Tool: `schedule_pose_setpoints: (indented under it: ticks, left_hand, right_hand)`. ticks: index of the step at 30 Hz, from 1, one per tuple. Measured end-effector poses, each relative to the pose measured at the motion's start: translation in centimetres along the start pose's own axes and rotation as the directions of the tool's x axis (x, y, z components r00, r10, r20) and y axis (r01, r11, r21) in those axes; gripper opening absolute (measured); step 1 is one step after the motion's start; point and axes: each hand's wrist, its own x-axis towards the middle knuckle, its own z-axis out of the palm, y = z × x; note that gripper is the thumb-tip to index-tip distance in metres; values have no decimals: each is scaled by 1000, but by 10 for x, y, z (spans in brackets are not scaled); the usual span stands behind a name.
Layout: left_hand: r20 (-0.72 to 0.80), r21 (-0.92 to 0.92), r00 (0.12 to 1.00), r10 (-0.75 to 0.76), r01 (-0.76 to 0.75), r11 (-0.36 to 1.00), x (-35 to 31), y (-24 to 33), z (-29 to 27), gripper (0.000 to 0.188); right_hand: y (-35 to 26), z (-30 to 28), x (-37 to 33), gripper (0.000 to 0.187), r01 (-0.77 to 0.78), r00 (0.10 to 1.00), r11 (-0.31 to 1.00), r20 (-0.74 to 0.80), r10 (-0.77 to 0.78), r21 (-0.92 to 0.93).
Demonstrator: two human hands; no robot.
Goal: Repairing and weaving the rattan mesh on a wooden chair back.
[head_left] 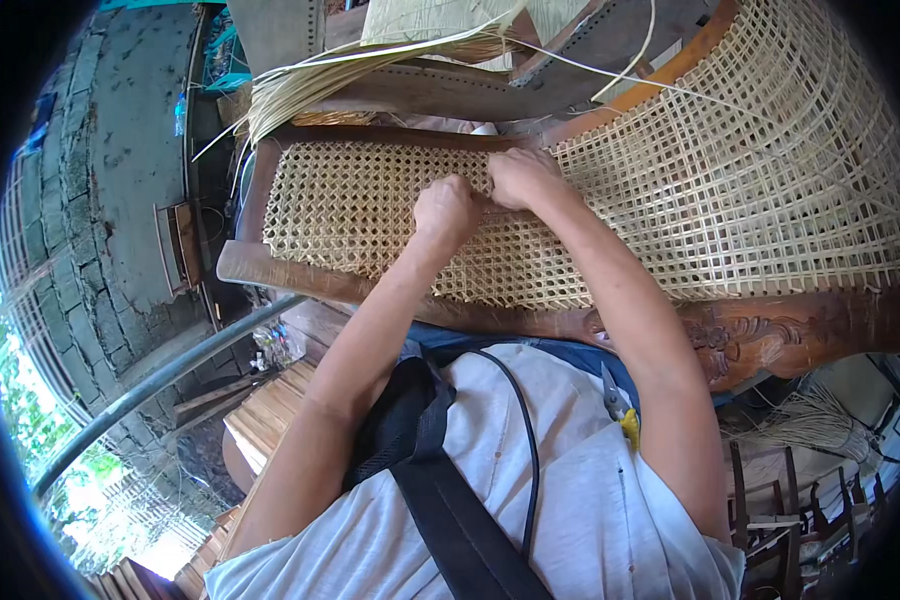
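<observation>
Both my hands meet over a woven cane panel [345,205] set in a brown wooden chair frame [315,283]. My left hand [446,208] is a closed fist resting on the weave. Just right of it and slightly farther, my right hand [523,178] is also closed, its fingers curled down to the cane near the frame's far rail. Whatever the fingers pinch is hidden beneath them. Off to the right, the cane continues into a wide, curved woven section [760,170], with loose strand ends at its far right edge. A carved wooden rail [770,335] borders its near side.
A bundle of pale cane strands [305,95] lies across the far rail, one long strand reaching right over the weave. Beyond it stand wooden chair parts [410,88]. A yellow-handled cutting tool [627,420] is at my right side. A metal pipe [160,380] slants along the left.
</observation>
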Motion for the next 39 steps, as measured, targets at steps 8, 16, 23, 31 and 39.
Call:
schedule_pose_setpoints:
  ticks: [8, 16, 23, 31, 39]
  left_hand:
    - [-104, 92, 991, 88, -79, 993, -13, 20, -7, 21]
    - [-289, 55, 931, 221, -215, 975, -36, 9, 2, 26]
    - [-196, -24, 973, 119, -126, 992, -28, 0, 2, 25]
    - [-255, 2, 954, 156, -161, 987, -33, -7, 14, 17]
    - [-168, 77, 984, 63, -51, 996, -32, 2, 8, 15]
  right_hand:
    - [12, 18, 12, 30, -56, 991, 994, -115, 67, 98]
    - [34, -8, -1, 28, -149, 982, 987, -108, 156, 67]
    - [43, 55, 4, 51, -104, 995, 271, 102, 19, 957]
    - [22, 37, 20, 26, -153, 949, 846, -163, 270, 512]
    - [42, 22, 37, 24, -161, 895, 917, -337, 291, 364]
